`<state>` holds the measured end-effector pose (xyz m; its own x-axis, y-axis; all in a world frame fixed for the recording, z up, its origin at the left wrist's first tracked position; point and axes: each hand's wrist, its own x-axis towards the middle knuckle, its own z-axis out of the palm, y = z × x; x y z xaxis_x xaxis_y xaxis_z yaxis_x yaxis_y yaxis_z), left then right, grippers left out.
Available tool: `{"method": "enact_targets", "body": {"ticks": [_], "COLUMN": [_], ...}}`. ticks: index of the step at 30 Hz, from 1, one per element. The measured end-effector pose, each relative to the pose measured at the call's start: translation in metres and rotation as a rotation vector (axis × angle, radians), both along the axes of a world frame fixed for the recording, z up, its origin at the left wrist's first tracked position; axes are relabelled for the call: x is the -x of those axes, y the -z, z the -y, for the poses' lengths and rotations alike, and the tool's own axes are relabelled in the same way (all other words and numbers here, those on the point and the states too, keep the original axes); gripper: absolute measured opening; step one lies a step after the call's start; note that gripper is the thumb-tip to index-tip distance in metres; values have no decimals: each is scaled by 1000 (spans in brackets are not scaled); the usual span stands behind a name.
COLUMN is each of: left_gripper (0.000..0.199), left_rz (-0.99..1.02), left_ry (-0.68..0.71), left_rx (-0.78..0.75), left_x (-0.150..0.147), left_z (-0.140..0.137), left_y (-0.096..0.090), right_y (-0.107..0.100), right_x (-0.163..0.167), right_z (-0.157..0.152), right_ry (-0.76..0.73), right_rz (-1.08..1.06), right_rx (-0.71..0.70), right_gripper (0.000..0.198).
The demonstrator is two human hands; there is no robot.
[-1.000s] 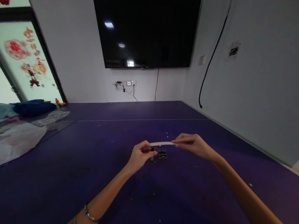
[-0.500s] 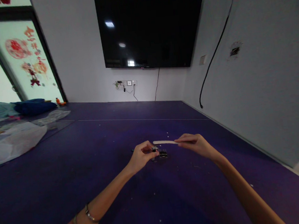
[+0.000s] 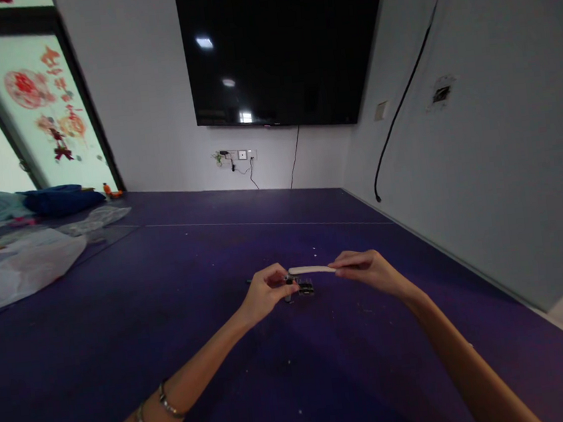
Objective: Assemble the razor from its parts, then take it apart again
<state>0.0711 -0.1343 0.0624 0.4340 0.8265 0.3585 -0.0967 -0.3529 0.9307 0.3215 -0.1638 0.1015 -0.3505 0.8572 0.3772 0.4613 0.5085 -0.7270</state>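
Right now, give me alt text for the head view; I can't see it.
The right hand holds a thin pale strip above a purple surface, its free end near the left hand, which pinches a small item too tiny to identify. A dark television hangs on the wall.

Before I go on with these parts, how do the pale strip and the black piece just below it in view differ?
The pale strip is long and slender; the black piece is short and blocky. The strip is whitish; the piece mostly black. The right hand holds the strip, not the piece. Both show between that hand and the left hand.
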Motion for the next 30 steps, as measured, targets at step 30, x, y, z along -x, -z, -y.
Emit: {"method": "enact_targets", "body": {"ticks": [30], "left_gripper": [19], "left_rz": [18], "left_ry": [29], "left_rx": [7], "left_x": [0], "left_z": [2], "left_y": [0], "right_y": [5], "right_x": [-8], "right_z": [-3], "right_ry": [-29], "right_rz": [-42], "right_rx": [67], "right_gripper": [26]}}
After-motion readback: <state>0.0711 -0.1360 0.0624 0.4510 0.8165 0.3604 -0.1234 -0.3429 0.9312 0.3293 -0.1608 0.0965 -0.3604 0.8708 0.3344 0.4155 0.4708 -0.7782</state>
